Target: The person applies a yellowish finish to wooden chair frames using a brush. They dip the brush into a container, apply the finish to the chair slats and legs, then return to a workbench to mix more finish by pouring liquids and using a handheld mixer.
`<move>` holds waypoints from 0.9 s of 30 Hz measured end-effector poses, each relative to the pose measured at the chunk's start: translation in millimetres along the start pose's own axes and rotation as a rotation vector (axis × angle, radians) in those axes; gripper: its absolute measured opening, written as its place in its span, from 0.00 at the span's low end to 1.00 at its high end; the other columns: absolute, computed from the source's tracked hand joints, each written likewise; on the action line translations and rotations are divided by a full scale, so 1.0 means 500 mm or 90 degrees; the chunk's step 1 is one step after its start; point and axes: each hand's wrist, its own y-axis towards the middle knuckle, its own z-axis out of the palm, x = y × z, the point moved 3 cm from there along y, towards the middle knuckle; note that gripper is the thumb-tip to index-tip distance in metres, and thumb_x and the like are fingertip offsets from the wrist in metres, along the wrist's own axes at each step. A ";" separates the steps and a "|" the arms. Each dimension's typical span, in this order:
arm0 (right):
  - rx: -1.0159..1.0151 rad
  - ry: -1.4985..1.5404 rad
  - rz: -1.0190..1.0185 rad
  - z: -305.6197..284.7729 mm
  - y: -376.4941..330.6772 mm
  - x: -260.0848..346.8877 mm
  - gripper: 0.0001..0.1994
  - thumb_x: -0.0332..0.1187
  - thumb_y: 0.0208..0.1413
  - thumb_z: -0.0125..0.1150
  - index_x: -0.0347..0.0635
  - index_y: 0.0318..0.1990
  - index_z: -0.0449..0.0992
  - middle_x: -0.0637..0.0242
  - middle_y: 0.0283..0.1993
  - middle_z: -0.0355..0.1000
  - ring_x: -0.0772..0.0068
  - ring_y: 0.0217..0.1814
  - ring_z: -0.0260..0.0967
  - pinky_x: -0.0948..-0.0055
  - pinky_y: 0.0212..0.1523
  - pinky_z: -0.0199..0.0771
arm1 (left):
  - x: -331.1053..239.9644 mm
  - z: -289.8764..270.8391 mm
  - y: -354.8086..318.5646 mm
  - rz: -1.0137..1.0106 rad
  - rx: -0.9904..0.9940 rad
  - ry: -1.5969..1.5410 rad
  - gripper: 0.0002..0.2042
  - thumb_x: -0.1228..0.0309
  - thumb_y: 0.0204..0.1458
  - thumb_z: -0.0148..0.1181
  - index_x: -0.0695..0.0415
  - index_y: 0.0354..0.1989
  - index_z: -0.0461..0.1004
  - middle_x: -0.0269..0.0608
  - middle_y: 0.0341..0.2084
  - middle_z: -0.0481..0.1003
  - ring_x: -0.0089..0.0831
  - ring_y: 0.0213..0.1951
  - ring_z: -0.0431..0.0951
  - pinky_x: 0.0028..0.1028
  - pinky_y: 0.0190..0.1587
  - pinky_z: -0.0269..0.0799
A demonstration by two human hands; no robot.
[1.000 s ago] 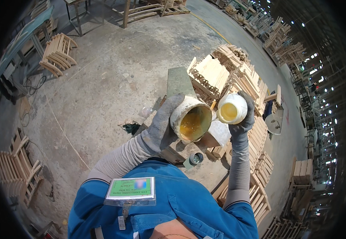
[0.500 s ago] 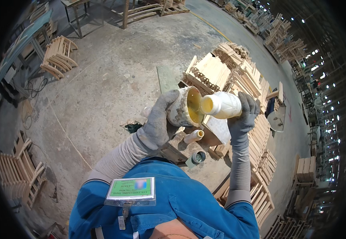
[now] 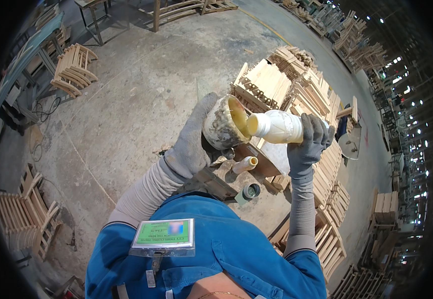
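My left hand, in a grey glove, is wrapped round a round cup crusted with dried residue. Yellowish liquid coats its inside, and its mouth leans to the right. In my gloved right hand a white plastic bottle lies nearly on its side. The bottle's open, yellow-stained mouth meets or overlaps the cup's rim; whether they touch I cannot tell. Below the cup stands a second small bottle with a yellowish neck. A dark open container sits nearer to me.
Stacks of pale wooden parts rise ahead and run down my right side. Curved wooden frames stand at the far left, and more slatted pieces lie at the near left. A teal-topped table stands along the left edge.
Both hands have shifted slightly. The cup has moved up and left and turned, so less of its inside shows. The bottle's mouth has risen a little and stays by the rim.
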 end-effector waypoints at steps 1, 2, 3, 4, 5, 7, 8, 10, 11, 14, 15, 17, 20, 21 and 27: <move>-0.003 -0.001 -0.003 -0.001 -0.002 -0.001 0.23 0.29 0.41 0.63 0.47 0.50 0.70 0.63 0.46 0.68 0.61 0.51 0.65 0.54 0.59 0.53 | 0.002 0.000 0.001 -0.012 0.006 -0.005 0.27 0.45 0.57 0.40 0.55 0.51 0.67 0.42 0.41 0.74 0.31 0.39 0.77 0.28 0.35 0.77; -0.002 0.008 -0.001 0.000 -0.005 -0.003 0.23 0.29 0.41 0.63 0.47 0.50 0.70 0.63 0.46 0.68 0.61 0.51 0.65 0.54 0.59 0.53 | 0.003 0.003 0.001 0.001 -0.019 -0.011 0.26 0.46 0.57 0.41 0.55 0.52 0.67 0.42 0.41 0.74 0.31 0.40 0.77 0.29 0.36 0.77; -0.002 0.018 0.002 0.001 -0.007 -0.005 0.23 0.29 0.41 0.63 0.47 0.50 0.70 0.63 0.46 0.68 0.61 0.51 0.65 0.54 0.59 0.53 | 0.003 0.011 0.001 0.015 -0.045 -0.016 0.26 0.46 0.57 0.41 0.55 0.52 0.67 0.42 0.42 0.74 0.31 0.41 0.76 0.29 0.37 0.77; -0.001 0.027 0.005 0.002 -0.010 -0.007 0.23 0.29 0.41 0.63 0.47 0.50 0.70 0.63 0.46 0.68 0.60 0.51 0.65 0.54 0.59 0.53 | 0.003 0.013 0.002 0.029 -0.070 -0.021 0.26 0.47 0.58 0.41 0.55 0.52 0.67 0.41 0.42 0.73 0.32 0.42 0.76 0.29 0.38 0.77; 0.016 0.041 0.010 0.002 -0.012 -0.009 0.23 0.29 0.40 0.63 0.47 0.50 0.70 0.63 0.46 0.69 0.60 0.50 0.65 0.55 0.59 0.53 | 0.003 0.013 0.005 0.041 -0.062 -0.005 0.25 0.47 0.58 0.41 0.55 0.52 0.66 0.41 0.42 0.73 0.32 0.42 0.76 0.30 0.39 0.77; 0.049 0.073 0.021 0.001 -0.011 -0.009 0.24 0.29 0.40 0.64 0.47 0.49 0.70 0.63 0.46 0.69 0.60 0.50 0.65 0.55 0.58 0.54 | 0.000 0.013 0.006 0.068 -0.049 0.029 0.25 0.48 0.58 0.41 0.56 0.53 0.66 0.41 0.43 0.73 0.32 0.44 0.75 0.30 0.41 0.77; 0.086 0.114 0.027 0.002 -0.010 -0.012 0.24 0.29 0.39 0.64 0.47 0.49 0.70 0.62 0.46 0.69 0.60 0.50 0.65 0.56 0.58 0.55 | -0.001 0.015 0.003 0.087 -0.041 0.044 0.25 0.48 0.59 0.41 0.56 0.53 0.65 0.41 0.42 0.73 0.32 0.44 0.75 0.30 0.41 0.77; 0.158 0.190 0.041 0.002 -0.010 -0.020 0.24 0.29 0.39 0.64 0.47 0.49 0.71 0.62 0.46 0.69 0.60 0.50 0.66 0.57 0.57 0.56 | -0.003 0.021 -0.003 0.120 -0.022 0.075 0.25 0.48 0.59 0.40 0.56 0.53 0.65 0.41 0.42 0.73 0.32 0.45 0.75 0.31 0.41 0.76; 0.162 0.255 0.067 0.007 -0.013 -0.023 0.31 0.29 0.31 0.70 0.51 0.50 0.71 0.65 0.46 0.69 0.62 0.48 0.66 0.62 0.52 0.60 | -0.002 0.021 0.000 0.123 -0.027 0.091 0.25 0.48 0.59 0.40 0.56 0.54 0.65 0.41 0.42 0.72 0.31 0.45 0.75 0.30 0.41 0.76; 0.267 0.359 0.104 0.009 -0.014 -0.024 0.31 0.28 0.29 0.71 0.51 0.50 0.72 0.65 0.46 0.70 0.61 0.48 0.66 0.66 0.49 0.63 | -0.004 0.021 0.003 0.126 -0.035 0.140 0.26 0.47 0.58 0.40 0.56 0.55 0.63 0.41 0.43 0.72 0.30 0.44 0.75 0.28 0.40 0.75; 0.305 0.371 0.118 0.008 -0.013 -0.023 0.31 0.29 0.29 0.71 0.51 0.49 0.72 0.66 0.47 0.70 0.60 0.49 0.66 0.65 0.51 0.63 | -0.010 0.026 -0.001 0.123 -0.033 0.157 0.27 0.47 0.58 0.41 0.56 0.56 0.62 0.40 0.43 0.72 0.29 0.43 0.75 0.26 0.39 0.74; 0.348 0.425 0.134 0.005 -0.014 -0.019 0.31 0.30 0.30 0.71 0.52 0.49 0.72 0.66 0.47 0.70 0.61 0.49 0.66 0.65 0.52 0.62 | -0.012 0.029 0.000 0.128 -0.033 0.167 0.28 0.47 0.57 0.42 0.56 0.56 0.62 0.40 0.42 0.72 0.28 0.43 0.75 0.25 0.39 0.73; 0.407 0.538 0.201 0.010 -0.036 -0.018 0.32 0.32 0.30 0.73 0.49 0.50 0.71 0.66 0.48 0.71 0.63 0.49 0.67 0.66 0.52 0.63 | -0.006 0.028 0.008 0.141 -0.032 0.158 0.28 0.46 0.57 0.42 0.56 0.56 0.62 0.41 0.44 0.71 0.29 0.45 0.74 0.27 0.40 0.73; 0.423 0.607 0.253 0.012 -0.048 -0.020 0.33 0.32 0.30 0.74 0.48 0.51 0.71 0.66 0.48 0.71 0.63 0.49 0.67 0.66 0.52 0.63 | -0.003 0.028 0.011 0.142 -0.028 0.162 0.29 0.45 0.57 0.41 0.56 0.57 0.61 0.42 0.45 0.70 0.31 0.46 0.73 0.29 0.42 0.74; 0.422 1.077 0.613 0.023 -0.153 0.024 0.32 0.25 0.40 0.71 0.39 0.56 0.65 0.66 0.51 0.70 0.73 0.53 0.67 0.72 0.57 0.66 | 0.007 -0.005 0.009 0.144 -0.036 0.090 0.28 0.48 0.57 0.42 0.59 0.56 0.62 0.46 0.50 0.69 0.36 0.51 0.71 0.37 0.52 0.71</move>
